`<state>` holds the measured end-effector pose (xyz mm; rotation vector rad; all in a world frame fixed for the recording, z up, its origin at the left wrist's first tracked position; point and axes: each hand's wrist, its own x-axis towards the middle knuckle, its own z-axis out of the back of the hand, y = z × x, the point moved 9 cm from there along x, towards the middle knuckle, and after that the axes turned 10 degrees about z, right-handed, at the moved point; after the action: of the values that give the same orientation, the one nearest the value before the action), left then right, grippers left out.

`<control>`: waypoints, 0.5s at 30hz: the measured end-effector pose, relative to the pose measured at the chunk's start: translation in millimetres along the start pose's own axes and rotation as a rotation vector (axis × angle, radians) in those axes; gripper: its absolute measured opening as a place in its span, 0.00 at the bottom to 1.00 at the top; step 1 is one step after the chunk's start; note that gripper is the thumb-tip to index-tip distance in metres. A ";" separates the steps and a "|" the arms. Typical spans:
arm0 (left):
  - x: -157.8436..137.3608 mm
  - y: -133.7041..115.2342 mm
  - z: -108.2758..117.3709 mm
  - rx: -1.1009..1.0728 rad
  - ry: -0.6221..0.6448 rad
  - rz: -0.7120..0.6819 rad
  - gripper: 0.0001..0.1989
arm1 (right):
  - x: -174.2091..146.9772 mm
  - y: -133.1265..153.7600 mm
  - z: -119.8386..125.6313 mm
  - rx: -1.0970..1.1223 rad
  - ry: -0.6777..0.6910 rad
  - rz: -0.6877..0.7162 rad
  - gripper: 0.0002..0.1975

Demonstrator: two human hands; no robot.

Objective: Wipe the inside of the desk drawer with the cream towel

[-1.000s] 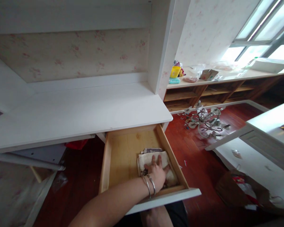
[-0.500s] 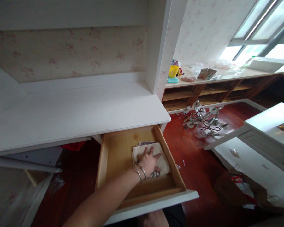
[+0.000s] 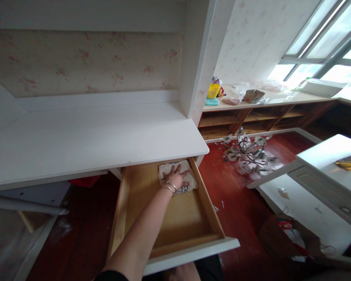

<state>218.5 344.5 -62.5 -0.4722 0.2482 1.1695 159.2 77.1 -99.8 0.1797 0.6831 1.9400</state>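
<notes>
My left hand (image 3: 175,180), with bangles at the wrist, lies flat with fingers spread on a folded pale cloth (image 3: 193,180). The cloth has a dark pattern along its near edge. Both are at the back right of a pulled-out wooden drawer (image 3: 140,195), against its bottom. Part of my right hand (image 3: 183,272) shows at the bottom edge, below the drawer's white front (image 3: 193,253); its fingers are hidden.
The white desk top (image 3: 99,136) overhangs the drawer. On the red floor at right lie a chandelier (image 3: 247,150) and a paper bag (image 3: 273,234). A white drawer unit (image 3: 324,187) lies nearby. A yellow container (image 3: 213,91) stands on the low shelf.
My left hand has slid the cloth from the drawer's middle right towards its back, and the arm reaches further in. The view has shifted slightly.
</notes>
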 end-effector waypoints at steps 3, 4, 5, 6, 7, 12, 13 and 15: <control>4.3 4.6 0.5 -0.031 -0.011 0.037 0.33 | 1.3 6.2 13.1 -0.034 -0.057 0.042 0.17; 5.2 4.9 -0.5 -0.036 -0.002 0.040 0.33 | 1.9 7.3 14.6 -0.035 -0.053 0.047 0.17; 5.7 5.0 -1.6 -0.039 0.012 0.039 0.33 | 2.6 7.3 15.0 -0.032 -0.046 0.043 0.17; 5.7 4.8 -2.6 -0.040 0.024 0.034 0.34 | 3.1 6.7 14.3 -0.027 -0.033 0.034 0.16; 5.3 4.7 -3.3 -0.041 0.036 0.029 0.35 | 3.2 5.6 12.8 -0.024 -0.020 0.021 0.16; -5.7 15.5 -6.0 -0.046 0.076 0.014 0.39 | -4.7 2.0 4.5 -0.060 0.006 -0.024 0.15; -9.4 22.0 -6.5 -0.046 0.083 0.019 0.40 | -7.4 1.8 3.6 -0.068 0.005 -0.027 0.15; -17.8 40.4 -6.8 -0.044 0.096 0.032 0.40 | -11.8 1.9 1.4 -0.082 0.021 -0.020 0.14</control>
<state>174.8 339.1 -70.1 -0.5658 0.3138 1.1871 163.7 66.8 -95.6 0.1019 0.6152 1.9496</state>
